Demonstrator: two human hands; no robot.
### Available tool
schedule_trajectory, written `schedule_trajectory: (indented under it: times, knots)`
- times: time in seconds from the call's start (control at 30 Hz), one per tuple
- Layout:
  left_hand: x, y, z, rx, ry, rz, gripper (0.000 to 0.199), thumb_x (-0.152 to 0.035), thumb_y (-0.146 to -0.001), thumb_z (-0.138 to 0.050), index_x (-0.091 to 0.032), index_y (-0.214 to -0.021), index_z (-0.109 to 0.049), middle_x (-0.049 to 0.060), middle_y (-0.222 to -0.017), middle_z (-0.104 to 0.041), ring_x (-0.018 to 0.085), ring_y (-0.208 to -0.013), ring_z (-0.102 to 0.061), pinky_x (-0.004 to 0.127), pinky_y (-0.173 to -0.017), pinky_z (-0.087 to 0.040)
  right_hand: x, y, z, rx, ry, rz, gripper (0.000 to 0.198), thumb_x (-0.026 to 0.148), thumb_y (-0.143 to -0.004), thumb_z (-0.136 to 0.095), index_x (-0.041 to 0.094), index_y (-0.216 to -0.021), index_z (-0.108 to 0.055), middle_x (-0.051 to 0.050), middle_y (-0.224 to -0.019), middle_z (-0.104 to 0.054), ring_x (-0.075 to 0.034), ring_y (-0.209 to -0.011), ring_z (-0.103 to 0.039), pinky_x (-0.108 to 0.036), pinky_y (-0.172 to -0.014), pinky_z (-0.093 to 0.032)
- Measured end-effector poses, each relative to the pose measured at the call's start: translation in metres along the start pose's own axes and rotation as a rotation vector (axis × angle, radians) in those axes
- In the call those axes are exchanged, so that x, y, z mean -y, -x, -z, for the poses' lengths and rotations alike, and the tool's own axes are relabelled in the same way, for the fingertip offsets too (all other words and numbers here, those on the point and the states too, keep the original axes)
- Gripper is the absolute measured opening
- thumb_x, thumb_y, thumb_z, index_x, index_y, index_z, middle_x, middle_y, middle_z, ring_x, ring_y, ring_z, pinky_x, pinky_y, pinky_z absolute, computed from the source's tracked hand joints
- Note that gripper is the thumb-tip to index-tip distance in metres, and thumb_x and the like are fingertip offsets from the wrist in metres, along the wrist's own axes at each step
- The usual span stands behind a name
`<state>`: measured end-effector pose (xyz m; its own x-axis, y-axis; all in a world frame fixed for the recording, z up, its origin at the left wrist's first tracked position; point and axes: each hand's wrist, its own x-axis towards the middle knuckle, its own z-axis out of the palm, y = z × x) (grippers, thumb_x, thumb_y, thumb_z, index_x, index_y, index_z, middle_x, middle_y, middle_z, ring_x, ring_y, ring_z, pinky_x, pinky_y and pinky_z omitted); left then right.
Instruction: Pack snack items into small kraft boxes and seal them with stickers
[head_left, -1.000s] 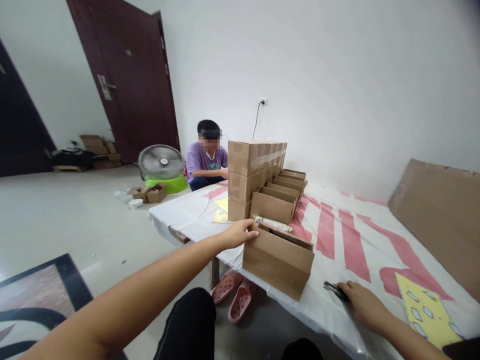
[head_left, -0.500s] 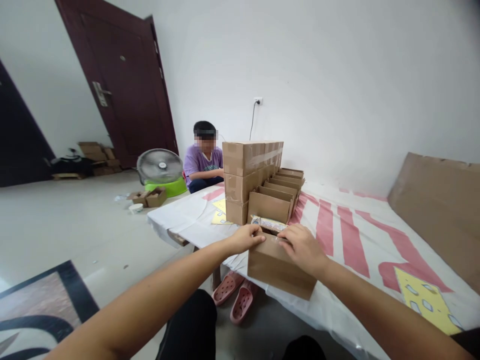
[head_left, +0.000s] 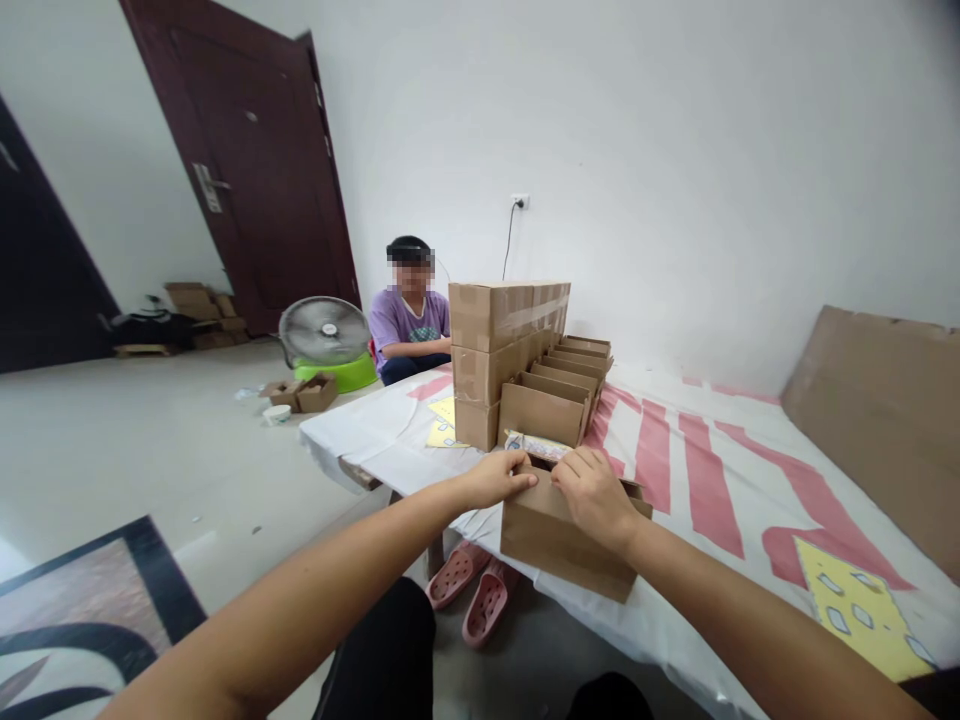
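Note:
A brown cardboard box (head_left: 566,548) sits at the table's near edge in front of me. My left hand (head_left: 501,478) pinches the box's upper left edge, thumb on top and fingers over the far side. My right hand (head_left: 594,494) has its fingers curled on the top flap, close to my left hand; its fingertips are partly hidden. A dark gap shows under the flap at the right end. Just behind the box lies a packet with a printed wrapper (head_left: 536,445). Behind that stands a row of open cardboard boxes (head_left: 544,410).
Taped cartons (head_left: 474,375) are stacked left of the open boxes. A person in a purple shirt (head_left: 409,325) sits beyond the table, near a floor fan (head_left: 328,330). A large cardboard sheet (head_left: 877,420) leans at the right. Pink clogs (head_left: 484,600) lie below the table edge.
The flap's right end has come up, showing a gap at the box's far right corner. My right hand's fingers have curled in more. The view has shifted slightly.

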<state>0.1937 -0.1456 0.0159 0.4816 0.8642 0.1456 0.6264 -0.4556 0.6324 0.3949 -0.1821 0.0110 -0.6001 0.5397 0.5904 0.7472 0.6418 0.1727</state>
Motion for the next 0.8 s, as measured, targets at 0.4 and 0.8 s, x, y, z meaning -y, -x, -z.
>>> schedule_trajectory:
  times: [0.4,0.8]
  knots:
    - [-0.01,0.004,-0.001,0.042,-0.122,-0.01,0.02,-0.032,-0.079,-0.053,-0.02,-0.067,-0.043,-0.002,-0.069,-0.053,0.016,-0.068,-0.05,0.023,-0.059,-0.033,-0.01,0.06,0.039,-0.129,-0.263,-0.09,0.015,0.012,-0.091,-0.039,0.019,-0.085,-0.052,-0.007,-0.089,-0.057,-0.021,-0.091,-0.05,-0.037,-0.084,-0.04]
    - [-0.027,0.009,0.004,0.095,-0.096,-0.044,0.041,-0.048,-0.088,-0.035,-0.018,-0.068,-0.055,0.0,-0.071,-0.059,0.017,-0.071,-0.055,0.025,-0.064,-0.037,-0.017,0.197,0.037,0.699,-0.263,-0.761,0.01,0.011,-0.075,-0.05,0.019,-0.072,-0.054,-0.003,-0.073,-0.065,-0.018,-0.07,-0.059,-0.026,-0.061,-0.036]
